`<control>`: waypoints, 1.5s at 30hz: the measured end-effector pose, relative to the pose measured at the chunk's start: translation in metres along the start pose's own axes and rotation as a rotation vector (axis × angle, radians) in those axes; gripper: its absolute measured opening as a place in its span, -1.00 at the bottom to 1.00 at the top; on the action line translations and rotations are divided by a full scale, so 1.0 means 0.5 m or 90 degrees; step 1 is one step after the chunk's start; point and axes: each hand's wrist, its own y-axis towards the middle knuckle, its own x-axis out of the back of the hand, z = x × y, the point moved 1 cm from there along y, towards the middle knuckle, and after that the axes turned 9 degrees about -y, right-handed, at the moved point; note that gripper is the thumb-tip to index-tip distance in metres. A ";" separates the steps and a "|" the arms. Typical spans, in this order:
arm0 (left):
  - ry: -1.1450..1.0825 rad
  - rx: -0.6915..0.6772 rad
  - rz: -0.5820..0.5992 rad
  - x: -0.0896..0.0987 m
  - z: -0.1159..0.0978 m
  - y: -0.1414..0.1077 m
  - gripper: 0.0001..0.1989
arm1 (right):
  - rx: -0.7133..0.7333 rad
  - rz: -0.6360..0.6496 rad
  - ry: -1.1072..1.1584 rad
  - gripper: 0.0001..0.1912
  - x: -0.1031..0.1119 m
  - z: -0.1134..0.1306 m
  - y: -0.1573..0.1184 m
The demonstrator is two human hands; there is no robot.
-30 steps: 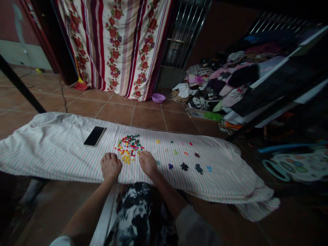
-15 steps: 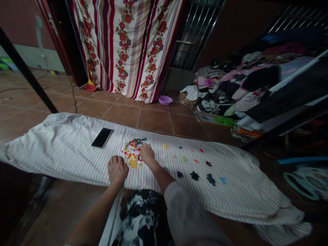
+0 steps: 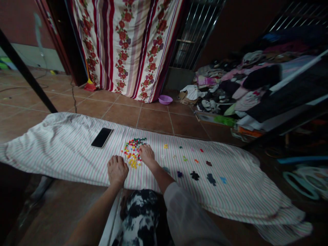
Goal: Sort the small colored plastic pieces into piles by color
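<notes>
A pile of small multicoloured pieces (image 3: 132,153), like beads or tiny blocks, is spread on a striped cloth (image 3: 74,150). My right hand (image 3: 147,153) is at the pile's right edge, fingertips drawn together and pointing down; what they pinch, if anything, is hidden. Palm down on the cloth, my left hand (image 3: 117,169) rests just left of the pile with nothing visible in it. To the right lie small groups sorted by colour, among them yellow pieces (image 3: 165,146), black pieces (image 3: 194,175), dark grey pieces (image 3: 211,179) and light blue pieces (image 3: 223,180).
A smartphone (image 3: 102,137) with a dark screen lies left of the pile. Beyond the cloth, a purple basin (image 3: 165,99) stands on the tiled floor near a floral curtain (image 3: 125,51). Heaped clothes (image 3: 230,82) fill the right background. Dark slanting poles flank the cloth.
Almost nothing differs. My right hand stays at the pile's right edge with only a very slight shift of the fingers, and my left hand keeps its place.
</notes>
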 end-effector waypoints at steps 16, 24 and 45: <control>0.020 -0.003 0.002 0.003 -0.002 -0.001 -0.84 | -0.033 0.000 0.023 -0.80 0.012 0.018 -0.005; 0.020 -0.003 0.006 0.002 0.002 -0.003 -0.79 | -0.071 -0.079 0.109 -0.83 0.024 0.018 -0.037; 0.027 0.044 0.077 0.028 -0.017 -0.009 -0.64 | -0.130 -0.291 0.290 -0.78 0.015 -0.209 -0.266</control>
